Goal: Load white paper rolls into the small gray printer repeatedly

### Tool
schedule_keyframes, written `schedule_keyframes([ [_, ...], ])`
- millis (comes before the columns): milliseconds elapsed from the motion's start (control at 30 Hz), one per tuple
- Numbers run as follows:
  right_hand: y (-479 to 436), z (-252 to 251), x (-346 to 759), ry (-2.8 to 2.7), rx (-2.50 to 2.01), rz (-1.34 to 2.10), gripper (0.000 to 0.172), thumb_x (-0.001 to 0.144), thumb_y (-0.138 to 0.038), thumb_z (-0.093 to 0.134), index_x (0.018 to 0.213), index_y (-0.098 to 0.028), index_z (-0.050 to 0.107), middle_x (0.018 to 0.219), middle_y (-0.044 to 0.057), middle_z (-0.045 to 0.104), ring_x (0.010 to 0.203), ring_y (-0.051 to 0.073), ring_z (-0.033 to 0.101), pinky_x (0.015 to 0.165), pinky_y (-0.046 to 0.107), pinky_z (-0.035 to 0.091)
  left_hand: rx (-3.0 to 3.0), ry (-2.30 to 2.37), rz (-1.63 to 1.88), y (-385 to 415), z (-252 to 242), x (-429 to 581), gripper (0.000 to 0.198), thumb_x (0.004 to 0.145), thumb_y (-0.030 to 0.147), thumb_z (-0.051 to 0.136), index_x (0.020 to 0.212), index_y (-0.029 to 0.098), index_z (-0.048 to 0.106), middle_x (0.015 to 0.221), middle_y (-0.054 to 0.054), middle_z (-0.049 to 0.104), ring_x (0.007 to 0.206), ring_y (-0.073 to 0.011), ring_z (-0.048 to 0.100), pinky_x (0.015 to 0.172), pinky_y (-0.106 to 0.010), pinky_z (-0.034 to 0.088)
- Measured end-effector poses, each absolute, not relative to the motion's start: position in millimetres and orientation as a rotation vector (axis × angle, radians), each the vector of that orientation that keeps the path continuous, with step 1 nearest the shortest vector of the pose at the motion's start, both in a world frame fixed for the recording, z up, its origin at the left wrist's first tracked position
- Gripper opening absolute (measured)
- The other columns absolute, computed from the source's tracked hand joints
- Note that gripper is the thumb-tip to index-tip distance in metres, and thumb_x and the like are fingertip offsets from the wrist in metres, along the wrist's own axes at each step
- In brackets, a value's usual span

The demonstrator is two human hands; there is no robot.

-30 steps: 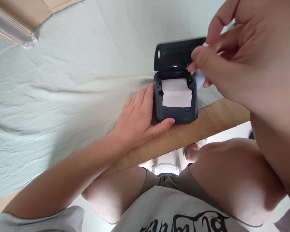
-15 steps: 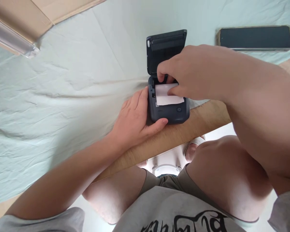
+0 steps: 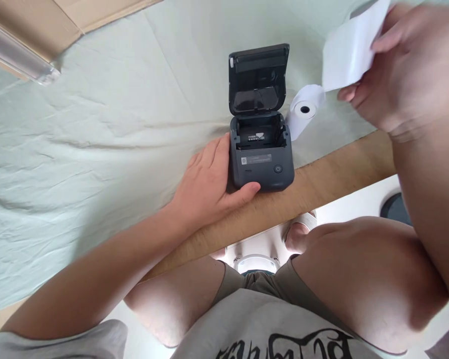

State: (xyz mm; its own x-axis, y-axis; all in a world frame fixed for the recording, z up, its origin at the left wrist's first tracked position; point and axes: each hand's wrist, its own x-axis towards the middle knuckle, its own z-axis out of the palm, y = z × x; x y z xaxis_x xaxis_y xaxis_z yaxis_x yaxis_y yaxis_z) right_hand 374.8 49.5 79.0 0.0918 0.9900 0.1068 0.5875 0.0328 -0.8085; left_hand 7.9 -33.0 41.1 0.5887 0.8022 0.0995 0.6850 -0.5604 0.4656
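A small dark portable label printer [image 3: 262, 174] sits near the table edge with its lid [image 3: 258, 80] raised. Its paper bay [image 3: 260, 132] holds no roll. My left hand [image 3: 205, 174] lies against the printer's left side, thumb along the front edge, gripping it. A white paper roll [image 3: 299, 122] with a dark core hole stands beside the printer on its right. My right hand [image 3: 400, 70], blurred by motion, is raised at the upper right and pinches a white strip of paper [image 3: 349, 52]. The strip's lower corner reaches toward the roll; whether they are joined I cannot tell.
A pale green cloth [image 3: 134, 99] covers the table, leaving a bare wooden edge [image 3: 333, 164] at the front. Cardboard [image 3: 101, 12] and a clear plastic-looking item [image 3: 41, 70] lie at the upper left. My legs are below the table edge.
My right hand has left the printer's bay and moved up and right with the paper. The roll now shows beside the printer, and the phone is hidden. My left hand stays put.
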Motion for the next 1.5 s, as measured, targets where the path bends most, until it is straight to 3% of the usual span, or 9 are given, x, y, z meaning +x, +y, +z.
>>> schedule_keyframes([
  [133,46.7,58.3,375.9,-1.358,-1.600,0.984,0.040,0.074,-0.043,0.065,0.103,-0.027,0.044,0.091,0.007,0.048,0.074,0.017,0.048,0.064,0.040,0.048,2.451,1.205,0.418,-33.6,41.7,7.3,0.104,0.110,0.087,0.063,0.182,0.014,0.045,0.176,-0.029,0.066,0.163,-0.0519,0.065,0.134,-0.066,0.057],
  [233,39.8,54.0,385.5,-1.290,-1.565,1.024,0.043,0.074,-0.034,0.067,0.115,-0.027,0.054,0.095,0.008,0.051,0.079,0.019,0.052,0.069,0.040,0.051,2.458,1.200,0.418,-33.8,41.5,7.4,0.105,0.111,0.087,0.062,0.181,0.010,0.046,0.174,-0.031,0.067,0.162,-0.0512,0.066,0.134,-0.065,0.057],
  [433,35.9,39.9,397.9,-1.168,-1.488,0.956,0.035,0.077,-0.034,0.068,0.109,-0.029,0.055,0.123,0.015,0.066,0.103,0.024,0.069,0.077,0.042,0.059,2.439,1.203,0.417,-33.0,42.4,8.6,0.104,0.110,0.087,0.064,0.180,0.012,0.047,0.175,-0.029,0.068,0.163,-0.0513,0.066,0.134,-0.066,0.056],
  [700,18.4,24.2,372.2,-1.425,-1.647,0.460,0.029,0.096,-0.036,0.082,0.096,-0.027,0.055,0.094,0.009,0.076,0.082,0.019,0.068,0.088,0.045,0.064,2.432,1.188,0.413,-31.2,42.8,7.5,0.105,0.109,0.087,0.064,0.182,0.013,0.047,0.175,-0.029,0.068,0.162,-0.0523,0.066,0.134,-0.068,0.056],
  [933,2.1,50.6,359.1,-1.558,-2.026,0.264,0.051,0.094,-0.038,0.094,0.136,-0.028,0.065,0.140,0.014,0.080,0.109,0.021,0.073,0.101,0.048,0.059,2.411,1.176,0.418,-31.4,41.5,7.2,0.114,0.109,0.093,0.058,0.182,0.007,0.047,0.176,-0.031,0.067,0.164,-0.0501,0.065,0.137,-0.064,0.055],
  [1100,2.5,52.6,350.7,-1.529,-2.086,0.368,0.065,0.091,-0.026,0.089,0.148,-0.026,0.059,0.149,0.016,0.077,0.118,0.023,0.076,0.107,0.048,0.061,2.401,1.172,0.418,-30.8,41.1,6.8,0.115,0.108,0.094,0.060,0.182,0.008,0.047,0.177,-0.032,0.066,0.164,-0.0514,0.065,0.137,-0.066,0.055],
  [1233,-6.2,50.4,358.5,-1.685,-1.769,0.055,0.053,0.089,-0.024,0.074,0.139,-0.028,0.059,0.154,0.017,0.074,0.144,0.031,0.075,0.117,0.054,0.061,2.411,1.174,0.429,-30.3,41.1,6.5,0.109,0.109,0.091,0.060,0.183,0.013,0.047,0.179,-0.030,0.065,0.164,-0.0522,0.064,0.137,-0.069,0.055],
  [1367,-27.7,62.6,345.1,-1.807,-1.610,-0.105,0.037,0.092,-0.035,0.071,0.127,-0.030,0.062,0.131,0.015,0.076,0.117,0.032,0.080,0.104,0.057,0.062,2.426,1.174,0.420,-31.3,42.5,7.7,0.107,0.109,0.090,0.062,0.181,0.012,0.047,0.177,-0.030,0.066,0.163,-0.0527,0.064,0.135,-0.069,0.056],
  [1500,-39.7,72.2,324.4,-1.962,-1.763,0.156,0.048,0.100,-0.047,0.076,0.142,-0.030,0.062,0.148,0.019,0.071,0.112,0.029,0.080,0.104,0.057,0.066,2.429,1.193,0.414,-32.6,44.0,9.1,0.103,0.109,0.084,0.065,0.181,0.013,0.047,0.177,-0.029,0.067,0.164,-0.0512,0.064,0.135,-0.066,0.057],
])
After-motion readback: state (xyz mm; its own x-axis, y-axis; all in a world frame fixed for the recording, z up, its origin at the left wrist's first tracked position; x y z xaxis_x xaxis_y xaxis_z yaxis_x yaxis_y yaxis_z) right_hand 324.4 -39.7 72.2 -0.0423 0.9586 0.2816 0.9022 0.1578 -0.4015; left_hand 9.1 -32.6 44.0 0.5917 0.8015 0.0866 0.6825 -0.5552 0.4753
